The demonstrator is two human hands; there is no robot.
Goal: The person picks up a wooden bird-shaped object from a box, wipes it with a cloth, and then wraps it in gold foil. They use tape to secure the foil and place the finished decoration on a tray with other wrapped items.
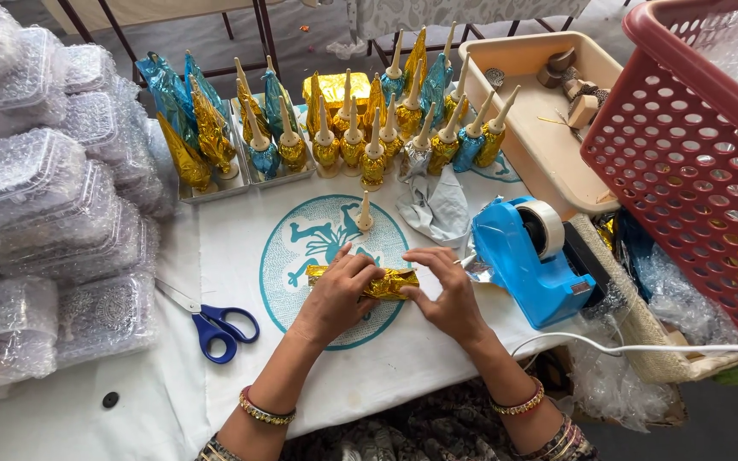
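Gold foil packet (383, 283) pinched by both hands (339, 294) (446, 294); steel trays (260, 175) hold foil cones (207, 128)

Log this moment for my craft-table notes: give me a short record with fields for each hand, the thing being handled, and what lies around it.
left hand: left hand presses on the gold foil packet, fingers curled over its left end
right hand: right hand pinches the packet's right end
surface: white cloth with a teal round print
left side: blue-handled scissors; stacked clear plastic boxes
right side: blue tape dispenser; red basket
behind: foil-wrapped cones in gold, blue and silver; one bare cone stands alone
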